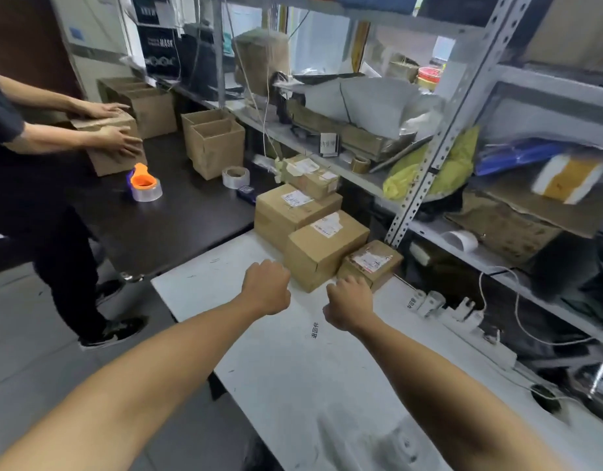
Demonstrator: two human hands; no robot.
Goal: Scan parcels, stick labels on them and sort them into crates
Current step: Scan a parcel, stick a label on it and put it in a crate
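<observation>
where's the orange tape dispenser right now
In the head view the orange tape dispenser sits on the dark table, left of centre, just in front of the box the other person is holding and left of a loose tape roll.

One head-worn wide view looks forward and down, close over the white table (293,385), edges seemingly warped.
</observation>
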